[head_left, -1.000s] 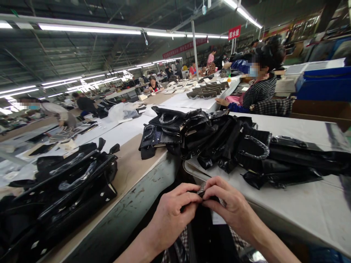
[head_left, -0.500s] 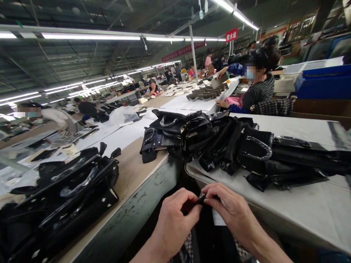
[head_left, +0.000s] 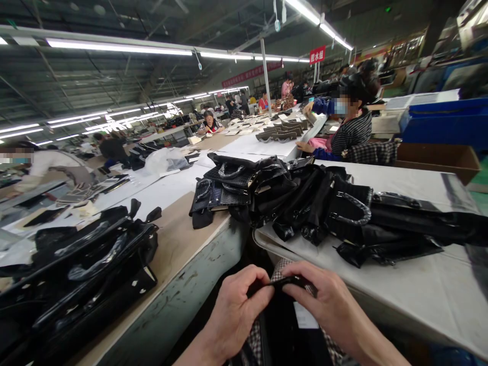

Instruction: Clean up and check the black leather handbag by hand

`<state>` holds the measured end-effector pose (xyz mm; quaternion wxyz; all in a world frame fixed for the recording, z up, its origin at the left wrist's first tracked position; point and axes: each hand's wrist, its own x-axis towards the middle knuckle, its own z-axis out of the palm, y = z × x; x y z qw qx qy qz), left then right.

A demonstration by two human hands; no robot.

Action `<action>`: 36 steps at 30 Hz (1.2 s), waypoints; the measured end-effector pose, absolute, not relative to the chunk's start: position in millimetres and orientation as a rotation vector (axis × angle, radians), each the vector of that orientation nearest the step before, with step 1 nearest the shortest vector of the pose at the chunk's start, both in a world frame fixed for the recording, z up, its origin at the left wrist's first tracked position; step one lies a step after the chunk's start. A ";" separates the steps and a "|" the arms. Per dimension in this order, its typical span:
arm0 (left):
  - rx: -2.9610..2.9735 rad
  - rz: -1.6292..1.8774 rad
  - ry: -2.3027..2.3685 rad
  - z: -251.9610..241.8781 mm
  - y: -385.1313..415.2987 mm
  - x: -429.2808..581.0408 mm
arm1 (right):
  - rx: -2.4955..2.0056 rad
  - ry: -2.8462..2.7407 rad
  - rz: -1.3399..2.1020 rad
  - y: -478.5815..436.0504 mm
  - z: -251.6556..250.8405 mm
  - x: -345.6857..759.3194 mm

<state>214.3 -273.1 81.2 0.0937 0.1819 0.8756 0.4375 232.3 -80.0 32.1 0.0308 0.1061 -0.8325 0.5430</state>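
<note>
In the lower middle of the head view, my left hand (head_left: 237, 307) pinches the upper edge of a black handbag (head_left: 280, 330) between thumb and fingers. Beside it, my right hand (head_left: 330, 300) grips the same edge, a short gap between the two hands. The bag's body hangs down in front of me, dark and partly hidden by my hands. A white label (head_left: 305, 316) shows on it near my right wrist. Black-and-white checked cloth (head_left: 252, 339) appears on both sides of the bag.
Black handbags with wrapped handles (head_left: 353, 216) pile up across the right table (head_left: 430, 295). More black bags (head_left: 91, 284) lie on the left table, whose edge (head_left: 190, 284) runs beside me. A co-worker in a striped top (head_left: 358, 134) sits beyond the pile, near a blue bin (head_left: 442, 122).
My hands have drawn slightly apart along the bag's edge, and more of the bag and its white label shows. The whole view has shifted a little.
</note>
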 end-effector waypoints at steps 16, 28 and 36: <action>0.686 1.046 2.640 90.1 -260.1 198.0 | 0.254 -2.536 1.726 -80.6 30.0 229.1; 0.811 1.364 2.484 76.6 -260.5 193.2 | 0.183 -2.499 1.908 -80.5 29.4 231.5; 1.158 0.850 2.836 56.4 -270.3 203.8 | 0.316 -2.409 1.445 -82.7 -9.0 234.1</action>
